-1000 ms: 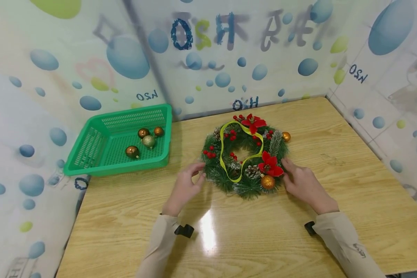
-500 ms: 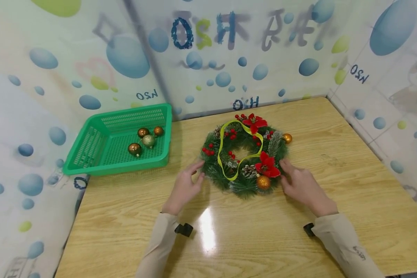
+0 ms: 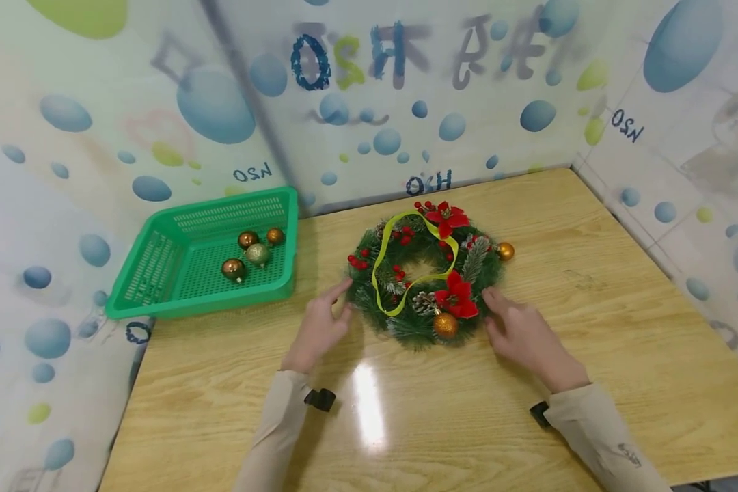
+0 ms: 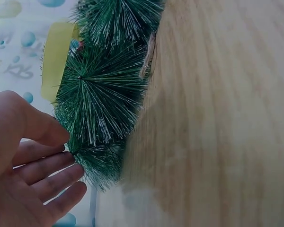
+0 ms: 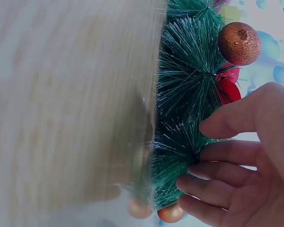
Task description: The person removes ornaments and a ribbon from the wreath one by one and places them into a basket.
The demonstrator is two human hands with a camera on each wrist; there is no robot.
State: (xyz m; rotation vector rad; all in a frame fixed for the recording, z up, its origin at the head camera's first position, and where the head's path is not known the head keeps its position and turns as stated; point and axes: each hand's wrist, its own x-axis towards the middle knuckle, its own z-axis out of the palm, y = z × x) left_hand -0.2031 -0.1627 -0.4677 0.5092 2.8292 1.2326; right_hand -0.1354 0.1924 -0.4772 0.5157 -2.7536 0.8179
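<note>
A green Christmas wreath [image 3: 372, 301] lies on the table, decorated with red poinsettias [image 3: 457, 297], red berries, pine cones and a loose yellow ribbon [image 3: 378, 270]. My left hand [image 3: 316, 333] holds its left edge, thumb and fingers at the needle tips. At the opposite edge, my right hand [image 3: 531, 342] grips the needles between thumb and fingers. A glittery orange bauble [image 3: 445, 325] sits at the wreath's front, below one poinsettia. Another gold-orange bauble [image 3: 505, 251] sits at the right rim. In the right wrist view, the curved fingers [image 5: 217, 177] lie against the needles.
A green plastic basket [image 3: 203, 306] stands at the table's back left, with several brown, gold and orange baubles [image 3: 234, 269] inside. The wooden table [image 3: 430, 417] meets a patterned wall covering at the back and on the right.
The wreath has turned a little clockwise between the hands. Its front bauble has shifted left and its left berries away from me. The left hand has moved slightly forward, the right slightly back.
</note>
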